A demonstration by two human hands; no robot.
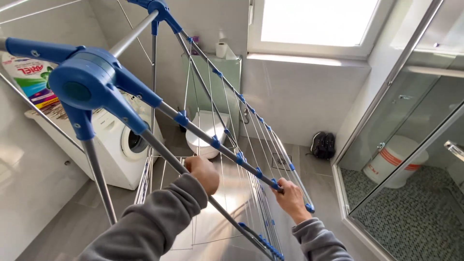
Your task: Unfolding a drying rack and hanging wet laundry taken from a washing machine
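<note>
A folding clothes drying rack (pixel 96 87) with grey metal tubes, blue plastic joints and thin white wire lines fills the view, tilted from upper left to lower right. My left hand (pixel 203 171) grips one grey tube of the rack near its middle. My right hand (pixel 290 195) closes around the rack's wing bar by a blue clip, lower right. Both arms wear grey sleeves.
A white washing machine (pixel 123 145) with a detergent box (pixel 31 77) on top stands at left. A white toilet (pixel 205 130) sits behind the rack, a paper roll (pixel 221 49) above it. Dark shoes (pixel 323 145) lie by the far wall. A glass shower enclosure (pixel 401 145) holds a white bucket (pixel 394 159) at right.
</note>
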